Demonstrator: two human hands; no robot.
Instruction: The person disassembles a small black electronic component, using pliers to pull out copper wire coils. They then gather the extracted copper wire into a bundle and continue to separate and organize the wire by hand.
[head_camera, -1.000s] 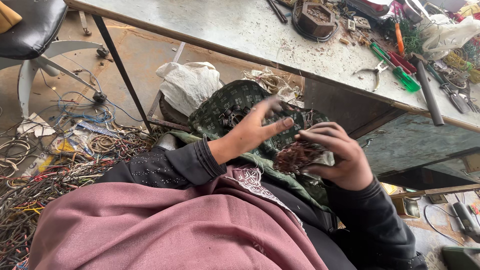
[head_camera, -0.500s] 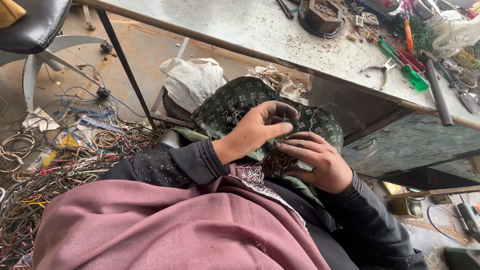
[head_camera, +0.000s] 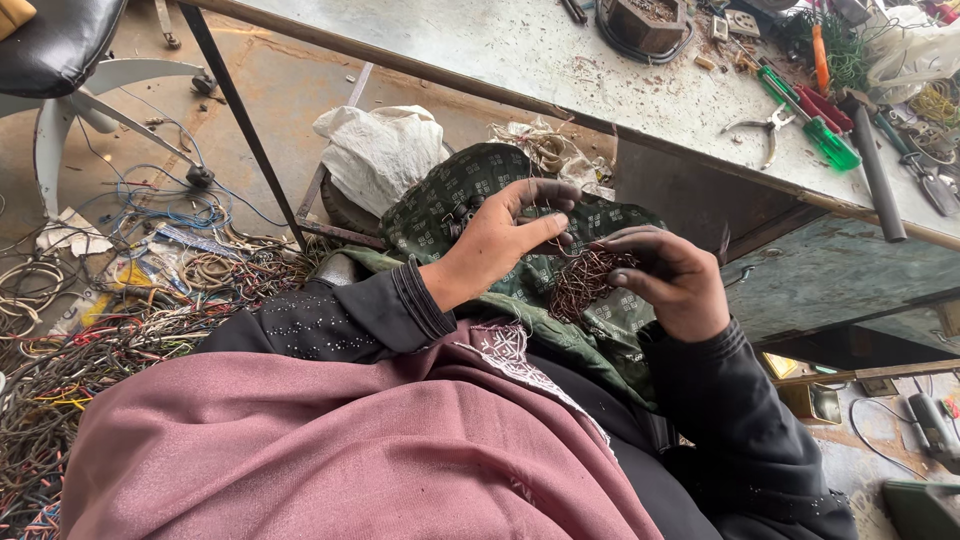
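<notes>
Left hand (head_camera: 500, 235) pinches a thin strand drawn from the tangle of copper wire (head_camera: 580, 282) that the right hand (head_camera: 670, 280) grips above the green patterned cloth (head_camera: 450, 195).

The left hand (head_camera: 500, 240) and right hand (head_camera: 665, 280) work close together over the lap, a tangle of copper wire (head_camera: 580, 280) between them on green patterned cloth (head_camera: 450, 200). Ahead, the metal workbench (head_camera: 520, 50) edge overhangs the knees and blocks upward reach. Its black leg (head_camera: 240, 120) stands to the left. Heaped cable scraps (head_camera: 120, 320) crowd the floor on the left; a white bag (head_camera: 380, 150) sits just beyond the cloth.
</notes>
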